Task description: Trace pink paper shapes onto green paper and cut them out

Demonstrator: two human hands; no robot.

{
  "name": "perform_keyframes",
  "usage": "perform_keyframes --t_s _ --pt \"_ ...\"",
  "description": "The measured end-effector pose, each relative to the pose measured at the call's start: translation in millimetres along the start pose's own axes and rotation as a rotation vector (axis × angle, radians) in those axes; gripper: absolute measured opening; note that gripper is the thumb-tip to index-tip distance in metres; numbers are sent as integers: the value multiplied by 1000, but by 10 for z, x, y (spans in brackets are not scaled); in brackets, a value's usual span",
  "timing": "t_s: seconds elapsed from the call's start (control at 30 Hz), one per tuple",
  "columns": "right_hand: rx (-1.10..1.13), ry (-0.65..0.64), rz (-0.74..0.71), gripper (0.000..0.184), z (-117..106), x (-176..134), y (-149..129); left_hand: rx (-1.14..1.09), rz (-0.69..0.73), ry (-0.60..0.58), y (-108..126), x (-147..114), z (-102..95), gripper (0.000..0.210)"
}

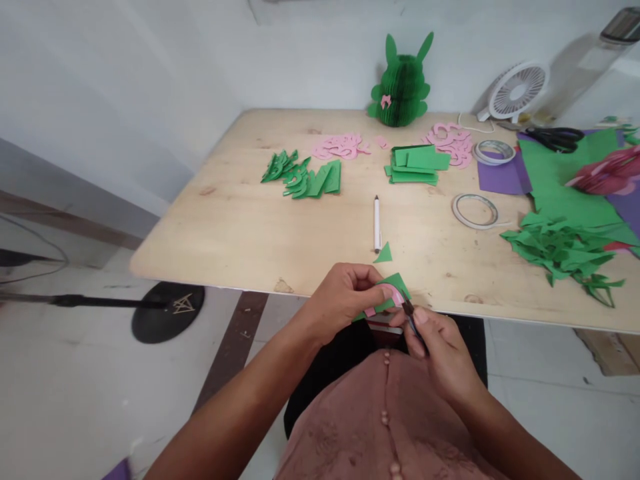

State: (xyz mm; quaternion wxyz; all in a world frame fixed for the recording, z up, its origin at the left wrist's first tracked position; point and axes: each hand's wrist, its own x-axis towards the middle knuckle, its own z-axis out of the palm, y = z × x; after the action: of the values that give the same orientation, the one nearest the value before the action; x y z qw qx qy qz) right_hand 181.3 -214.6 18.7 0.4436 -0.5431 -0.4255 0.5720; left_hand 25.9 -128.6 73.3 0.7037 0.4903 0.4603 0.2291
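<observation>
My left hand (347, 297) pinches a piece of green paper (397, 283) with a pink paper cutout (395, 293) lying over it, just past the table's front edge. In my right hand (443, 340) is a pair of small dark scissors (410, 312), its blades at the right side of the green paper. My fingers hide most of the scissors' handles. A small green paper triangle (385, 253) lies on the table just beyond my left hand, beside a white pen (377, 223).
Green cut pieces (305, 177), a green paper stack (415, 165) and pink cutouts (343, 145) lie farther back. Tape rolls (475, 211), green scraps (555, 250) and black-handled scissors (555, 139) are at right. A green paper rabbit (400, 90) and white fan (520, 90) stand by the wall.
</observation>
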Motion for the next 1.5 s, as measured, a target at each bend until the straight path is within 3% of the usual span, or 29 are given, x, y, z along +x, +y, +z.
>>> perform_keyframes --t_s 1.5 --pt "-22 32 13 46 4 -20 51 11 11 26 -35 -14 2 18"
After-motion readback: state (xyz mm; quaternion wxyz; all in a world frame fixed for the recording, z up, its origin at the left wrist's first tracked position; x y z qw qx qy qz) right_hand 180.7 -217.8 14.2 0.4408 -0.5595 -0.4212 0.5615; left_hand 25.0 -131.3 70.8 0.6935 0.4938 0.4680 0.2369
